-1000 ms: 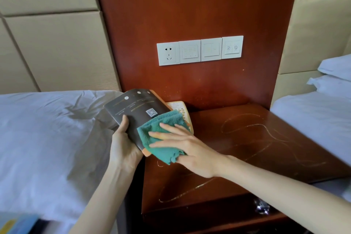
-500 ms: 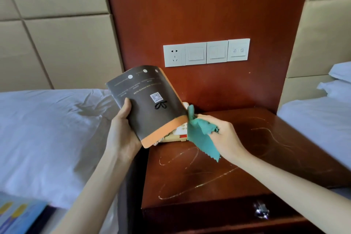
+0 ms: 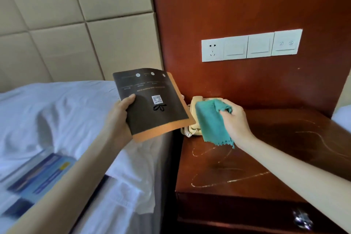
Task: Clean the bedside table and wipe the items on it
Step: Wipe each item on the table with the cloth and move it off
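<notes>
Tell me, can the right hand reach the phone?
Probably yes: the right hand, gripping the cloth, is right by the phone, and the left hand holds the booklet off to the side.

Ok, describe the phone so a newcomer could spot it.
Find the white switch strip on the red-brown wall panel; the table stands below it. At its back left corner, by the bed, sits the phone, half hidden behind the green cloth. It is the only cream thing on that dark top, with a coiled cord.

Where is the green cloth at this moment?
In the head view the cloth hangs from the right hand, in front of the phone on the table, just right of the booklet in the left hand.
</notes>
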### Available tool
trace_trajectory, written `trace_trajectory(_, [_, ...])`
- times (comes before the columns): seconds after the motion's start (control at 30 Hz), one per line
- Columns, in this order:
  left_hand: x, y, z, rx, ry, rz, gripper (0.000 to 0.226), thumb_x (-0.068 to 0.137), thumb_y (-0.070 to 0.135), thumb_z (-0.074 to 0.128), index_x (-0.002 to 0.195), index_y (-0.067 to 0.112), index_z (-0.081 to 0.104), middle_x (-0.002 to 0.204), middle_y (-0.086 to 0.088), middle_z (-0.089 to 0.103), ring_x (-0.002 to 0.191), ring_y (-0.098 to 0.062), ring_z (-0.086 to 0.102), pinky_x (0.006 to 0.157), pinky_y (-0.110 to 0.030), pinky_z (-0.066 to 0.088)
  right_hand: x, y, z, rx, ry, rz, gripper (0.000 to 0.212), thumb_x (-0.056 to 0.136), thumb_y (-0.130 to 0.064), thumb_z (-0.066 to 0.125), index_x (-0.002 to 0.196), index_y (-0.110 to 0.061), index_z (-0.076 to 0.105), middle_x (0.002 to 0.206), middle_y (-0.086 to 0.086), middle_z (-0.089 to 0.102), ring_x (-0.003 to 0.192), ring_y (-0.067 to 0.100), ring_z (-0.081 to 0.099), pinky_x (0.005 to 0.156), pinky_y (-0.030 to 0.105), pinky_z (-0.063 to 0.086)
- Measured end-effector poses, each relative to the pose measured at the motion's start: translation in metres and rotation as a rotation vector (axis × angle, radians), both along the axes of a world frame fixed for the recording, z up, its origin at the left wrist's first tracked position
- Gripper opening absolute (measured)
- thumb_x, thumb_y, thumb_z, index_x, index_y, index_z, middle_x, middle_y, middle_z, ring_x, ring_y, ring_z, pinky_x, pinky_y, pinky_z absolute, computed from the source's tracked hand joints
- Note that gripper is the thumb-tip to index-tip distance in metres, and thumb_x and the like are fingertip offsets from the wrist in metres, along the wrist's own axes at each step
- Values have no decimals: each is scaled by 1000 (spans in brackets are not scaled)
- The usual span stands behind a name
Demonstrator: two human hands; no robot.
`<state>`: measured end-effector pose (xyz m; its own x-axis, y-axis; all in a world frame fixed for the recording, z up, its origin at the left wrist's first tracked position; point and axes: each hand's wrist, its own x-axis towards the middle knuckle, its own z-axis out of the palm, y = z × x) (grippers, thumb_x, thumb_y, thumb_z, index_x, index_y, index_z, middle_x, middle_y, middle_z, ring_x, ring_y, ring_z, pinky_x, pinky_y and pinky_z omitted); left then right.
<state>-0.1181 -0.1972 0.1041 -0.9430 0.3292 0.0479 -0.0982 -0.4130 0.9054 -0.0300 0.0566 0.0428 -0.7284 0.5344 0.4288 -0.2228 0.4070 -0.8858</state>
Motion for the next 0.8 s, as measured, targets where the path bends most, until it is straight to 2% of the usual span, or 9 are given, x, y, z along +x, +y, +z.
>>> trace_trajectory(0.07, [-5, -22, 1, -35, 22, 81, 26, 93, 21, 52, 116, 11, 61, 93, -5, 75, 79, -17, 73, 58, -29, 58, -9, -15, 4, -5, 29, 31, 35, 92, 2, 43, 111, -17, 66, 106, -8, 65, 106, 10, 58, 91, 20, 46])
trace_trajectory(0.13, [-8, -45, 3, -64, 40, 148, 25, 92, 21, 54, 114, 11, 61, 93, -6, 74, 78, -17, 73, 58, -30, 58, -18, -32, 9, 27, 62, 16, 35, 91, 2, 45, 106, -22, 66, 93, -21, 58, 95, -7, 55, 78, 1, 39])
trace_trajectory(0.17, [-8, -56, 4, -73, 45, 183, 22, 92, 21, 55, 110, 12, 61, 89, -6, 74, 75, -17, 73, 57, -30, 58, -22, -40, 11, 47, 79, 10, 34, 91, 2, 46, 104, -22, 66, 90, -20, 56, 91, -12, 54, 72, -2, 37])
trace_trajectory(0.27, [-9, -92, 6, -113, 86, 294, 7, 90, 18, 57, 94, 16, 63, 76, -2, 75, 67, -14, 72, 53, -28, 57, -40, -61, 17, 36, 94, 70, 30, 90, 1, 46, 103, -18, 66, 97, 3, 65, 95, 7, 59, 74, 12, 44])
trace_trajectory(0.4, [-11, -147, 1, -209, 114, 387, 10, 88, 16, 59, 82, 19, 66, 70, 0, 74, 62, -14, 71, 54, -28, 57, -58, -90, 24, 33, 136, 150, 31, 88, 2, 47, 106, -11, 68, 93, -3, 67, 88, 9, 58, 69, 11, 41])
trace_trajectory(0.47, [-13, -176, -3, -278, 98, 409, 19, 86, 15, 59, 70, 19, 67, 65, -3, 71, 57, -16, 69, 53, -27, 57, -65, -100, 26, 61, 155, 144, 32, 86, 2, 47, 107, -9, 69, 95, -2, 66, 88, 7, 58, 71, 8, 41])
trace_trajectory(0.57, [-15, -213, -11, -407, 59, 423, 39, 87, 13, 56, 49, 16, 63, 55, -5, 65, 48, -18, 65, 47, -23, 53, -74, -114, 26, 34, 126, 182, 30, 87, 0, 47, 108, -8, 67, 93, 7, 67, 86, 18, 59, 73, 28, 43])
trace_trajectory(0.63, [-16, -231, -15, -466, 23, 444, 33, 86, 14, 58, 54, 16, 65, 57, -7, 64, 48, -21, 65, 48, -25, 54, -79, -122, 26, 41, 132, 191, 31, 87, 1, 47, 108, -8, 67, 93, 7, 67, 86, 18, 59, 74, 29, 44])
trace_trajectory(0.8, [-24, -247, -20, -682, 162, 520, 9, 86, 20, 63, 80, 15, 69, 78, -11, 72, 65, -25, 70, 64, -35, 57, -86, -141, 30, 63, 180, 190, 33, 84, 4, 48, 103, -13, 69, 87, -8, 64, 79, 5, 55, 65, 4, 39])
